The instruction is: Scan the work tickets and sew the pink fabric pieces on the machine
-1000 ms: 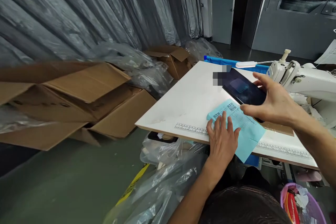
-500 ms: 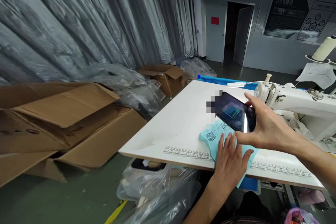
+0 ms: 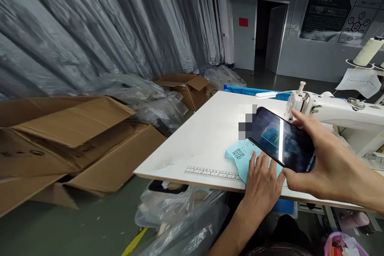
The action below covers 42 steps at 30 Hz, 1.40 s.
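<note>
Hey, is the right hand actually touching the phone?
Touching. The head view shows the right hand gripping the phone by one end, between thumb and fingers.

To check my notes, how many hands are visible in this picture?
2: the left hand rests on the blue paper; the right hand, partly hidden behind the phone, holds it.

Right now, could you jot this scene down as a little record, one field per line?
Right hand: holds a phone, screen lit
Left hand: rests on a blue sheet
Blue sheet: on a white table; QR code showing, part hidden
Picture's right: white sewing machine
Picture's left: open cardboard box on the floor
</note>
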Available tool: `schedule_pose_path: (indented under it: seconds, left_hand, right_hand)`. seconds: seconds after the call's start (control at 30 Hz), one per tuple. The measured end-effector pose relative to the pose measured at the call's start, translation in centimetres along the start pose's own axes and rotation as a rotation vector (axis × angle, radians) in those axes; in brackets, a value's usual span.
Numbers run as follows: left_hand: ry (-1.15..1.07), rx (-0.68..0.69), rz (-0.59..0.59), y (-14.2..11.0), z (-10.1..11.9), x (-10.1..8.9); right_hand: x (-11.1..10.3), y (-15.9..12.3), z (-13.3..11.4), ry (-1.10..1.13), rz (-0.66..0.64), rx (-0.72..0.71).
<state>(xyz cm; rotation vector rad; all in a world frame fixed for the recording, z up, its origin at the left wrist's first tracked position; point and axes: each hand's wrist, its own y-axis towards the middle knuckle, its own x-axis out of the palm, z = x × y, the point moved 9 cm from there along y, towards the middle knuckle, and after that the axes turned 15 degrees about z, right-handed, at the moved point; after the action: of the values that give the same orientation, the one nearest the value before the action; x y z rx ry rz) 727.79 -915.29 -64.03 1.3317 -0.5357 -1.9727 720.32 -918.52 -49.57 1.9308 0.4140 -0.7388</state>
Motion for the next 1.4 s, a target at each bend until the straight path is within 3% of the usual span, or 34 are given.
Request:
schedule_pose_path:
  seconds: [0.17, 0.3, 0.37, 0.5, 0.6, 0.7, 0.87, 1.1, 1.27, 1.4]
  left_hand:
    - [-0.101, -0.033, -0.025, -0.1, 0.4, -0.5]
    - [-0.434, -0.250, 0.075, 0.1, -0.9, -0.9]
    - [-0.764, -0.487, 0.186, -0.1, -2.3, -1.0]
    - [-1.402, -0.949, 0.364, -1.1, -4.5, 0.4]
    - [-1.496, -1.123, 0.353, -1.5, -6.0, 1.9]
    - [-1.422, -1.238, 0.377, -1.7, -9.0, 2.8]
    - [-1.324, -1.187, 0.385, -0.4, -12.4, 2.7]
    - [-1.298, -1.117, 0.323, -0.3, -12.5, 2.5]
    - [-1.283, -1.136, 0.355, -0.9, -12.8, 2.6]
    - [-1.280, -1.139, 0.365, -0.8, -12.9, 2.5]
  right_hand:
    - [-1.8, -1.3, -0.7, 0.042, 0.010, -0.072]
    - [-0.9, -2.3, 0.0, 0.084, 0.021, -0.021]
    - [1.2, -3.0, 1.2, 0.123, 0.025, 0.039]
    - [7.9, -4.7, 4.5, 0.223, 0.002, 0.194]
    - [12.4, -5.8, 6.3, 0.240, 0.041, 0.272]
    - [15.2, -6.2, 6.5, 0.266, 0.060, 0.216]
    - [16.1, -5.2, 6.9, 0.348, 0.052, 0.053]
    - [13.5, -4.4, 7.1, 0.166, 0.228, -0.309]
    - [12.9, -5.1, 7.5, 0.137, 0.296, -0.335]
    - [13.4, -5.2, 7.6, 0.074, 0.259, -0.326]
